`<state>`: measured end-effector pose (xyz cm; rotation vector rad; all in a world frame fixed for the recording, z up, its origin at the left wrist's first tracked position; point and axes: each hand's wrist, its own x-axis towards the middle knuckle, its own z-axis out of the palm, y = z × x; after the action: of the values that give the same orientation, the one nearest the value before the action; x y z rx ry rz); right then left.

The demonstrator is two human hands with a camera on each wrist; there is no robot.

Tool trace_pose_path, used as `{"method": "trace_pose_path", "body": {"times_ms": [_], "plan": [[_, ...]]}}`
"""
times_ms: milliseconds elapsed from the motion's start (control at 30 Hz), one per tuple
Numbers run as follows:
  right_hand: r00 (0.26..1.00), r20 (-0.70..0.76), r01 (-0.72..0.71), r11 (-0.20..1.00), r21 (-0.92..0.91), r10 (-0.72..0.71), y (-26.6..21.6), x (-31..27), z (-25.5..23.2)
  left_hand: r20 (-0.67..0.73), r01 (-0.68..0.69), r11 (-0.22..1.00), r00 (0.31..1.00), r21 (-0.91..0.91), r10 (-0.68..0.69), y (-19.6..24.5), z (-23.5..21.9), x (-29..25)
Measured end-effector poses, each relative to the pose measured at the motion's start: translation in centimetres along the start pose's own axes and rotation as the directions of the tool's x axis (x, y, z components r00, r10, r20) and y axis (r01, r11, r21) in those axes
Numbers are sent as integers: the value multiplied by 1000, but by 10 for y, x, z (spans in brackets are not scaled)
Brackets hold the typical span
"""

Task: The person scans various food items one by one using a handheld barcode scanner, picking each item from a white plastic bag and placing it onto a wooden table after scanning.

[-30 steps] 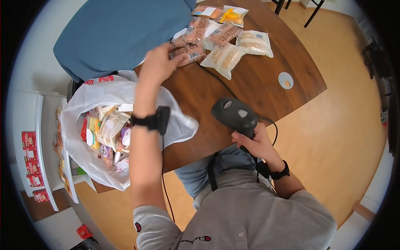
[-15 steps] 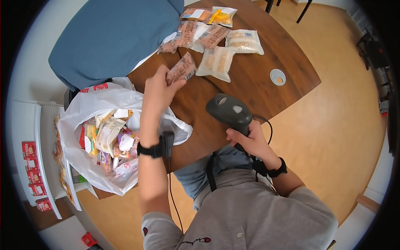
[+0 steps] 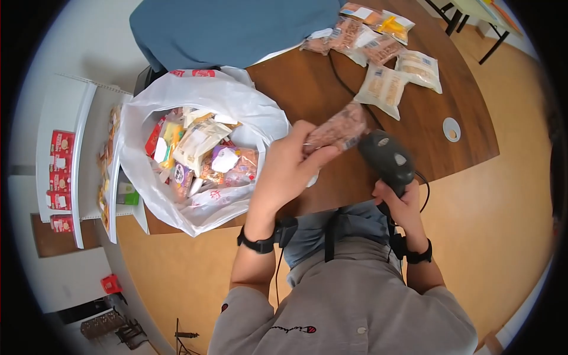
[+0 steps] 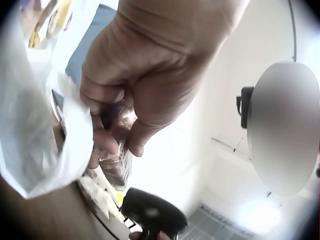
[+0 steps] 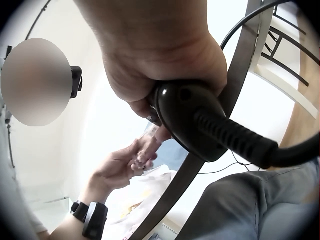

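My left hand grips a pinkish-brown food packet in clear wrapping by one end, thumb on the near side. Its far end, with a barcode label, points at the head of a dark handheld barcode scanner. My right hand is wrapped around the scanner's handle, and a cable runs off it. In the left wrist view the packet hangs from curled fingers close to the scanner. The right wrist view shows the butt of the scanner handle in the palm.
A white plastic bag full of assorted packets stands left on the wooden table. Several pinkish packets and pale packets lie at the back right, near a blue cloth. Shelves with red boxes are farther left.
My left hand picked the pinkish packet off the pile and brought it toward me and right, up to the scanner. The right hand keeps hold of the scanner. The head view has shifted.
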<state>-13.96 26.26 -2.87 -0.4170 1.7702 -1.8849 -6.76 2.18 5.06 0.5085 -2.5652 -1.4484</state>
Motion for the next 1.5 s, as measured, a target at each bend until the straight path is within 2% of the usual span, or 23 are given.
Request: {"method": "trace_pose_path", "body": {"times_ms": [133,167,200,233,267,367,433,467,500,533,633,700,733,800,867,933,1033,1100,1133,1200,1300,1433,1500], "plan": [[999,-32,1,998,68,1,-1,0,-2,-208,110,968,965,-226,-158,-21,-68,-35],[1000,-4,-14,999,42,14,-2,2,-3,-289,122,962,938,-243,-191,-14,-89,-44],[999,21,-27,1000,15,27,-3,3,-2,-396,100,971,900,-216,-181,-38,-114,-52],[1000,2,-26,1000,15,26,-5,3,-2,-407,125,972,892,-200,-198,-52,-143,-61],[1000,17,-27,1000,6,26,-6,3,-1,-477,151,980,857,-128,-195,-56,-163,-66],[999,42,-4,1000,-5,4,-3,4,-5,-627,203,958,725,-204,-287,-93,-217,-68],[998,61,0,1000,-31,1,-3,5,-6,-749,394,917,627,67,-215,-115,-238,-56],[999,47,4,1000,-31,-3,-2,4,-6,-743,384,921,636,70,-209,-120,-244,-51],[999,46,0,1000,-28,1,-2,3,-6,-795,474,770,603,426,69,-124,-249,-46],[999,45,-4,1000,-25,5,-2,3,-6,-727,554,479,592,681,349,-126,-250,-40],[999,50,3,999,-54,-1,-4,3,-6,-718,438,588,558,680,416,-85,-213,-4],[999,47,2,998,-55,1,-3,3,-6,-664,252,721,651,645,367,-54,-160,35],[999,49,2,998,-57,1,-2,3,-6,-577,36,811,721,584,384,-52,-135,56],[999,52,0,998,-66,4,-3,4,-6,-408,-97,911,872,401,272,-18,-72,91],[999,49,-4,997,-77,8,-2,3,-6,-355,-265,921,864,285,359,-22,-27,139],[999,50,10,998,-58,-7,1,3,-7,-348,-264,946,883,191,316,-7,9,174],[998,55,26,996,-89,-21,-4,3,-7,-315,-202,953,911,226,268,-15,41,230],[999,43,34,996,-88,-30,-7,2,-6,-395,-46,887,884,460,251,-22,57,255],[999,38,38,996,-79,-35,-7,2,-5,-405,-37,889,881,457,245,-18,62,261],[999,38,14,996,-87,-10,-8,1,-4,-387,147,855,920,498,67,-14,62,261],[997,71,-22,999,-46,25,-1,1,-2,-239,233,876,961,422,-140,-2,56,255],[998,63,0,1000,29,-2,-1,2,-2,-451,106,878,882,468,133,-13,80,249],[999,29,-31,998,55,29,1,2,-3,-411,76,899,904,432,121,-13,74,241]]}}
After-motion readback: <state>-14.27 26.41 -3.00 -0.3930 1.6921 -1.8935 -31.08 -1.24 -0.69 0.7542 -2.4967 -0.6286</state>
